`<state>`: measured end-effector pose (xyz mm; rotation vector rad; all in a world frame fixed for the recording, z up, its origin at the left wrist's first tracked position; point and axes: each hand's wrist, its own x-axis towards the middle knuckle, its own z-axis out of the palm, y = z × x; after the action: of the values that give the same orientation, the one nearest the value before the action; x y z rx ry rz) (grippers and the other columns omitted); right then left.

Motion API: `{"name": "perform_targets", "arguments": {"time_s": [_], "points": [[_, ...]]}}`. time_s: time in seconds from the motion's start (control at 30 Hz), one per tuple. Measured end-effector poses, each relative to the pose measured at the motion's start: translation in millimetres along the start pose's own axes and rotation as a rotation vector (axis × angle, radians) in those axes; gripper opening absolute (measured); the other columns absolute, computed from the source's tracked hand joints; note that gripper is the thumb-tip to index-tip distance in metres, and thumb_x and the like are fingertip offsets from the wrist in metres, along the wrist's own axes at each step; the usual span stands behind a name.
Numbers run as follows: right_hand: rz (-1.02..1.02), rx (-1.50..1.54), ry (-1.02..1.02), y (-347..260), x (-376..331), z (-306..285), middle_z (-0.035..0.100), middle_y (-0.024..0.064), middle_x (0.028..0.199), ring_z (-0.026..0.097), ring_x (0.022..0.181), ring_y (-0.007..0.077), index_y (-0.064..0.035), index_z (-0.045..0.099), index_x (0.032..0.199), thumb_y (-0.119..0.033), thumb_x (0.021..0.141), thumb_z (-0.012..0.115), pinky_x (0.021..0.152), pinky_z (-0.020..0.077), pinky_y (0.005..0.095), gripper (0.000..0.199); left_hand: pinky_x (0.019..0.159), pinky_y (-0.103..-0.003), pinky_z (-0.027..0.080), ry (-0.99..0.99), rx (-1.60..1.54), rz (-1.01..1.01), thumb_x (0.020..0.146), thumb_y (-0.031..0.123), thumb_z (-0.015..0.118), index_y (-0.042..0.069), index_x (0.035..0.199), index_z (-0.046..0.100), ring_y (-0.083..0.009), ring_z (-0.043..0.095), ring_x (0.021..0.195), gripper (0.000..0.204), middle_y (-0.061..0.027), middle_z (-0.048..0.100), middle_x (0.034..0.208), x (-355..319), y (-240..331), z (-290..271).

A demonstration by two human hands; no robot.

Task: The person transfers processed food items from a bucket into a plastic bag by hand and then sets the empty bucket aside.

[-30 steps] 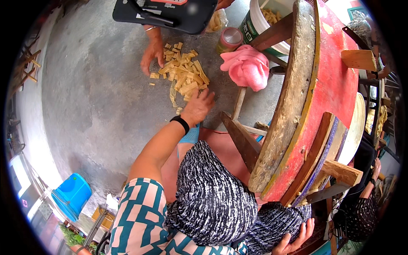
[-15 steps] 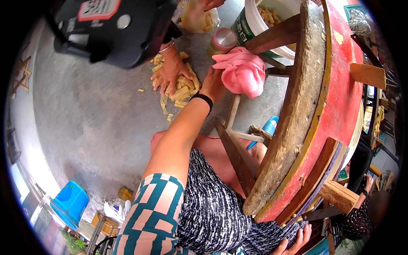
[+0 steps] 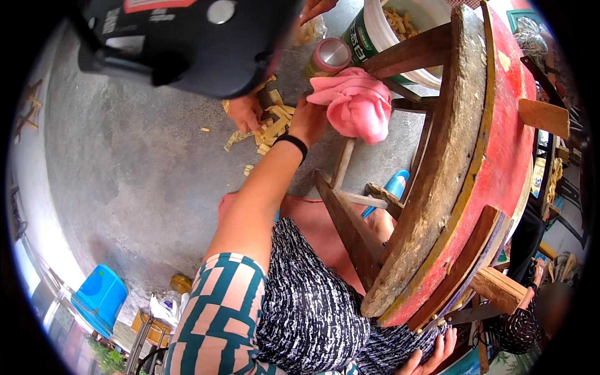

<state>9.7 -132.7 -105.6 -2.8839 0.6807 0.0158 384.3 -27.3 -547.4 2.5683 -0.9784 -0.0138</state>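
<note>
My left hand (image 3: 308, 120), with a black band at its wrist, reaches down beside a pile of pale yellow strips (image 3: 275, 128) on the concrete floor. Its fingers are turned away, so their grip is hidden. Close by its knuckles hangs a bunched pink cloth (image 3: 359, 106) on a wooden stool frame. My right hand (image 3: 431, 355) rests on the black-and-white patterned fabric over my lap, fingers spread and holding nothing. Another person's hand (image 3: 245, 112) is at the strips, fingers bent down; a second hand of that person (image 3: 317, 7) shows at the top edge.
A worn red wooden board (image 3: 500, 144) on legs stands close on my right. Behind it are a white and green bucket (image 3: 369, 37) of yellow pieces and a pink-rimmed cup (image 3: 331, 55). A black device (image 3: 187, 50) covers the upper left. A blue bin (image 3: 100, 297) sits lower left.
The other person's spread hand has drawn its fingers together on the strips, and the pile has shifted. The black device has moved right and down. My left hand has moved slightly left.
</note>
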Motion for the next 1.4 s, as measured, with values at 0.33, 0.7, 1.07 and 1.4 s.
{"name": "perform_targets", "arguments": {"time_s": [0.33, 0.7, 1.07, 1.4], "points": [[-0.007, 0.013, 0.044, 7.6, -7.6, 10.8, 0.044, 0.0271, 0.134, 0.043, 0.125, 0.0421, 0.0057, 0.051, 0.124, -0.028, 0.093, 0.054, 0.106, 0.0326, 0.0530, 0.046, 0.103, -0.049, 0.034, -0.102, 0.256, 0.024, 0.079, 0.018, 0.062, 0.006, 0.110, 0.061, -0.0291, 0.043, 0.123, 0.034, -0.0107, 0.054, 0.120, -84.2, -14.5, -63.5], [0.011, 0.001, 0.015, 8.2, -3.4, 11.6, 0.045, 0.0254, 0.135, 0.042, 0.127, 0.0420, 0.0051, 0.051, 0.125, -0.027, 0.092, 0.056, 0.107, 0.0317, 0.0520, 0.047, 0.080, -0.041, 0.050, -0.523, -0.578, -0.333, 0.079, 0.015, 0.061, 0.005, 0.118, 0.059, -0.0361, 0.062, 0.094, 0.040, -0.0159, 0.066, 0.102, -155.9, 14.9, -10.7], [-0.030, -0.012, 0.020, 2.7, 3.2, 13.6, 0.043, 0.0275, 0.135, 0.043, 0.125, 0.0422, 0.0059, 0.051, 0.125, -0.024, 0.091, 0.055, 0.106, 0.0333, 0.0522, 0.046, 0.075, -0.040, 0.051, 0.093, -0.607, -0.685, 0.081, 0.023, 0.063, 0.007, 0.112, 0.062, -0.0315, 0.066, 0.086, 0.035, -0.0119, 0.068, 0.090, -118.3, -71.8, -39.8], [-0.044, -0.036, -0.009, 7.4, 0.6, 11.9, 0.044, 0.0255, 0.135, 0.041, 0.127, 0.0421, 0.0039, 0.050, 0.127, -0.024, 0.090, 0.056, 0.106, 0.0328, 0.0524, 0.046, 0.068, -0.040, 0.050, -0.508, -0.592, -0.798, 0.078, 0.019, 0.063, 0.003, 0.081, 0.066, -0.0338, 0.065, 0.076, 0.017, -0.0169, 0.067, 0.079, -217.6, -88.4, -34.3]]}}
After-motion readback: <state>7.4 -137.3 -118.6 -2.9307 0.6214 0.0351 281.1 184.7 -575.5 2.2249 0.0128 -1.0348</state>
